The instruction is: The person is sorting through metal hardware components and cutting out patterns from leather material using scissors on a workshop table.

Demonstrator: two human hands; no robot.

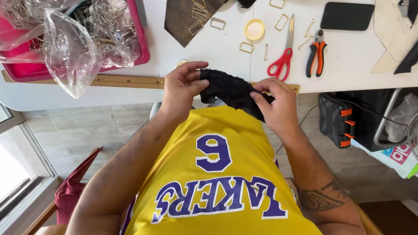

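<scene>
Black textured fabric piece held at near table edge, above wooden ruler. Left hand pinching left end between thumb and fingertips; right hand clamped over right end, thumb on top. Long axis running left to right, sagging slightly toward right hand. Both hands equally close, one per end. Red-handled scissors and orange pliers lying farther back on white table, right of centre, untouched.

We've got a black textured fabric piece centre frame, red-handled scissors and orange-and-black pliers upper right, a pink tray upper left, a yellow lid up top.
</scene>
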